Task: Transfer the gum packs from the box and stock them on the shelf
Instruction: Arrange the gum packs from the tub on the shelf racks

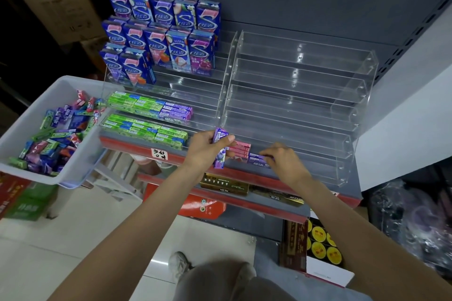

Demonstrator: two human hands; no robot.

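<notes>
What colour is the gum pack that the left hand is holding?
Purple, with a white label near its top; the left hand grips the gum pack. Head view shows it.

Below my view, at the bottom centre of the frame, I see my grey trousers point(234, 283) and one pale worn sneaker point(179, 265) on the light tiled floor point(49, 239). Under the red-edged lower ledge sits a flat gold carton point(223, 184). At lower right a dark red box of round yellow tins point(322, 245) stands open. Brown cardboard cartons point(61, 0) are stacked at upper left, and crumpled clear plastic wrap point(413, 222) lies at the right edge.
</notes>
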